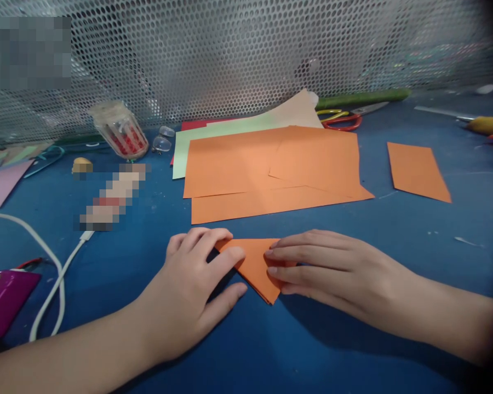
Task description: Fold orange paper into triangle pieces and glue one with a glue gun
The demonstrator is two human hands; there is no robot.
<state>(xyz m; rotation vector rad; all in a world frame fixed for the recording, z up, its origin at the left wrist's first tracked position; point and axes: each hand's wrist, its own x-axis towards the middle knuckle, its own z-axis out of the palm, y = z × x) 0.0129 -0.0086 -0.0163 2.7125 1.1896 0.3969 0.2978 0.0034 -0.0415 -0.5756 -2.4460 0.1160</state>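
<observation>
A folded orange paper triangle (pixel 257 262) lies on the blue table, its point facing me and its layers showing at the lower left edge. My left hand (pixel 201 282) rests at its left corner, fingertips bent onto the paper and thumb apart from the fingers on the table side. From the right, my right hand (pixel 328 262) lies over the other corner with its fingers stretched out flat, so that corner is mostly hidden. Neither hand is closed around the paper; both press it from above.
Behind the hands lie large orange sheets (pixel 238 164) over a light green sheet (pixel 181 158). An orange paper piece (pixel 419 172) is at right. Scissors (pixel 340 121), a tilted jar (pixel 121 131), a white cable (pixel 61 279) and a purple packet (pixel 8 301) surround the area. Perforated mesh (pixel 230 60) stands behind.
</observation>
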